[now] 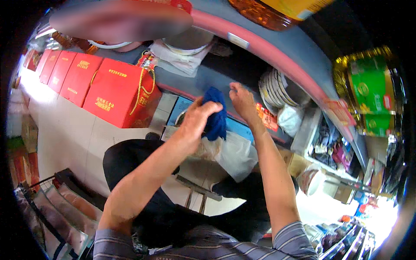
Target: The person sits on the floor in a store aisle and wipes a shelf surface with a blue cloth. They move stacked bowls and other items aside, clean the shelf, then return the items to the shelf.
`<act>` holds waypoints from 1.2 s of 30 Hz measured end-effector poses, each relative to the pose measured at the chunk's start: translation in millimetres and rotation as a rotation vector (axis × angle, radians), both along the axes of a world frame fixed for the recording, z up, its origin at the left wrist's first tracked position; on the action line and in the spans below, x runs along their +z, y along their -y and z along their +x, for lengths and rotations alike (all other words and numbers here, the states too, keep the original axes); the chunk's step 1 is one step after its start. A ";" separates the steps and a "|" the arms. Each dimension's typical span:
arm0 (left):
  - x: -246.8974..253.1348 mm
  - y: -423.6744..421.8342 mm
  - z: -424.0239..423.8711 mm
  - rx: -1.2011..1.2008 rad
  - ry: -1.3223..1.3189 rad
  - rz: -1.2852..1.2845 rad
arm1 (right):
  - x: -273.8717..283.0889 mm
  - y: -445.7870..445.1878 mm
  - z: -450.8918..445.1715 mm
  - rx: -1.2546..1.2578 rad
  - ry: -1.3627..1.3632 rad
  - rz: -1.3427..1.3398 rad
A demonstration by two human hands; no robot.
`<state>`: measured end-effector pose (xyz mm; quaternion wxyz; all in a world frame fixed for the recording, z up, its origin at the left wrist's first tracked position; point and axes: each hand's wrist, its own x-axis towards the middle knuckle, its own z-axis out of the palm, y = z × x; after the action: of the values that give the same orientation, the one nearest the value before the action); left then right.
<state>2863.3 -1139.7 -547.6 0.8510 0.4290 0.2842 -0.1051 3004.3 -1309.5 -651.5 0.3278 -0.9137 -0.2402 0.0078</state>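
Note:
My left hand (198, 118) grips a bunched dark blue cloth (215, 112) in front of a low grey shelf (195, 85). To its right, my right hand (240, 96) is raised over the shelf, apart from the cloth, its fingers curled. Whether a small thing is between those fingers I cannot tell. White plastic bags (235, 154) hang below the cloth, by a light blue panel. Right of my right hand stands a stack of plates (276, 87) on the shelf, and a round metal pan (188, 40) sits on white wrapping farther back.
Red gift boxes (113, 92) with gold cords form a row on the left. A pink-edged upper shelf (276, 52) curves overhead, bearing an amber bottle (263, 14) and green packages (372, 87). A small white plastic bag (290, 120) lies beside the plates. A wire rack (42, 208) stands lower left.

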 end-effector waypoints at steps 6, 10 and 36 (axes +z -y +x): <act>3.6 -11.3 -1.0 0.012 -0.029 -0.120 | -30.7 -78.1 86.6 -0.077 -0.053 -0.374; 5.6 -25.7 -4.1 0.040 -0.047 -0.131 | -73.8 -113.7 143.2 -0.070 -0.005 -0.461; 10.5 -46.1 -5.7 0.202 -0.203 -0.134 | -22.5 -84.5 71.1 -0.060 -0.636 0.273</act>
<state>2857.6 -1093.6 -537.2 0.8508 0.3278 0.4027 -0.0805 3075.5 -1225.0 -674.0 0.5055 -0.8199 -0.0980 0.2504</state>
